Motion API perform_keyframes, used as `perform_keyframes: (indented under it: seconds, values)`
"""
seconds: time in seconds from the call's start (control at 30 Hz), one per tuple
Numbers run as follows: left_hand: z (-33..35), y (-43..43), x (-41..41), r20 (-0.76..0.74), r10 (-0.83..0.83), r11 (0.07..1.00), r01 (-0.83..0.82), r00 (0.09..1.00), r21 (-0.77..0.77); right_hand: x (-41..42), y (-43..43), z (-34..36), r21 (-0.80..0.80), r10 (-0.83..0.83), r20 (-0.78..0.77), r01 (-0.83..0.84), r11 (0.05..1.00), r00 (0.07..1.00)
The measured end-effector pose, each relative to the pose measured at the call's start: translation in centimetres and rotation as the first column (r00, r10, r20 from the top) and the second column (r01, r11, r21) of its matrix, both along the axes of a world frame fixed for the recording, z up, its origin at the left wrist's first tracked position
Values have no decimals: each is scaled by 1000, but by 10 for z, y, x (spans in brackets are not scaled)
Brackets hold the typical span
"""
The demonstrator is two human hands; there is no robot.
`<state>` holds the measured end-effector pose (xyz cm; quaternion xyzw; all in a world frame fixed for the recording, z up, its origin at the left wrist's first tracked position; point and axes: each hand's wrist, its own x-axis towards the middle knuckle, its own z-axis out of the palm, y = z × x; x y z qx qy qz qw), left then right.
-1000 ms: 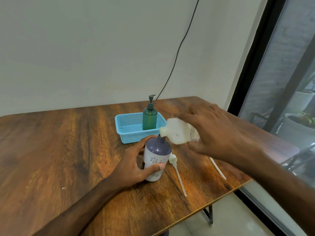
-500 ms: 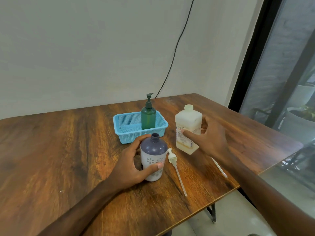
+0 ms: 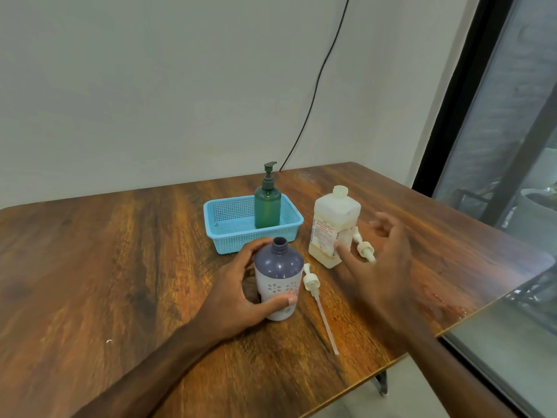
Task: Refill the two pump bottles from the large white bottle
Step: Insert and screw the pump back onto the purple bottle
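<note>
My left hand (image 3: 238,294) grips the purple pump bottle (image 3: 278,276), which stands upright on the table with its neck uncapped. The large white bottle (image 3: 331,227) stands upright and uncapped to its right. My right hand (image 3: 379,263) hovers just right of the white bottle with loose, spread fingers and holds nothing. One white pump head with a long tube (image 3: 316,297) lies on the table beside the purple bottle. A second white pump head (image 3: 364,248) lies behind my right hand. The green pump bottle (image 3: 267,203), pump fitted, stands in the blue basket (image 3: 229,233).
The wooden table (image 3: 120,267) ends close on the right and front, with the floor below. A black cable (image 3: 313,95) runs down the wall behind the basket. A window with a dark frame (image 3: 452,116) is at the right.
My right hand tipped the white bottle back from the purple bottle's neck, set it upright on the table and let go. The left hand stayed on the purple bottle.
</note>
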<state>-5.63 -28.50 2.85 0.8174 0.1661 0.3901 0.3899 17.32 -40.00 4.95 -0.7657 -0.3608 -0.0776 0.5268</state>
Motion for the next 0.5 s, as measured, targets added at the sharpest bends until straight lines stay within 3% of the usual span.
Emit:
perform_keyframes:
  seconds: [0.07, 0.2, 0.33, 0.5]
  values:
    - [0, 0, 0, 0, 2, 1000, -2, 1000, -8, -11, -16, -7, -25, 72, 94, -70, 997, 993]
    - [-2, 2, 1, -12, 5, 1000, -5, 1000, -1, -32, -20, -15, -215, 263, 109, -236, 948, 959]
    - [-6, 3, 2, -6, 17, 1000, -17, 1000, -3, -39, -2, -12, -439, 371, 168, -267, 858, 914]
    - [-6, 1, 2, -9, 22, 1000, -22, 1000, -13, -39, 19, -10, -532, 364, 103, -258, 806, 926]
